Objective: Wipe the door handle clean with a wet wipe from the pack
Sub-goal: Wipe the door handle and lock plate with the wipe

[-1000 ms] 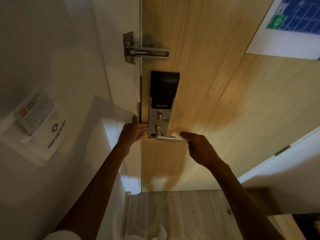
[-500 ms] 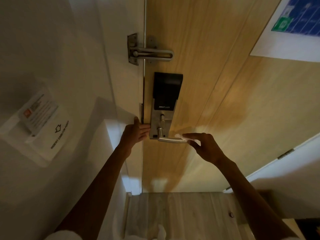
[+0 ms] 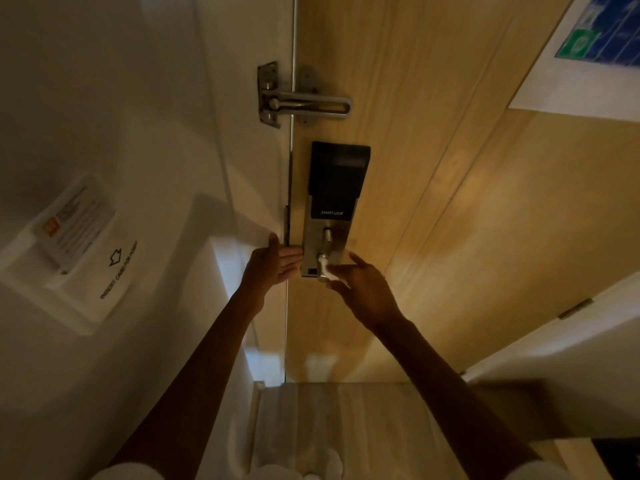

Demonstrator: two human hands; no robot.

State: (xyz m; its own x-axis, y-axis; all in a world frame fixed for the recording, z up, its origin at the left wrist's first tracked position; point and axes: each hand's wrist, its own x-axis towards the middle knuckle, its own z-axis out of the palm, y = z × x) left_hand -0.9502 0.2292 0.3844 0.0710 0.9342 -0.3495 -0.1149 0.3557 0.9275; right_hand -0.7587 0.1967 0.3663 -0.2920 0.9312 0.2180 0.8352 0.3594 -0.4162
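Two hands up at a wooden door (image 3: pixel 433 168). Left hand (image 3: pixel 277 268) flat, fingers loose and spread, tips touching the door edge just beside the lock plate (image 3: pixel 320 244). Right hand (image 3: pixel 363 289) curled over the handle (image 3: pixel 322 268), pressing a white wipe (image 3: pixel 334 274) onto it close to the plate, with thumb and forefinger sticking out straight. Only the near stub of the handle showing; rest hidden under wipe and hand. Black box marked SMART LOCK (image 3: pixel 337 181) right above the handle. Metal swing latch (image 3: pixel 304 102) higher up, across the gap between door and frame. White card holder (image 3: pixel 76 251) on the left wall. Pack nowhere in view
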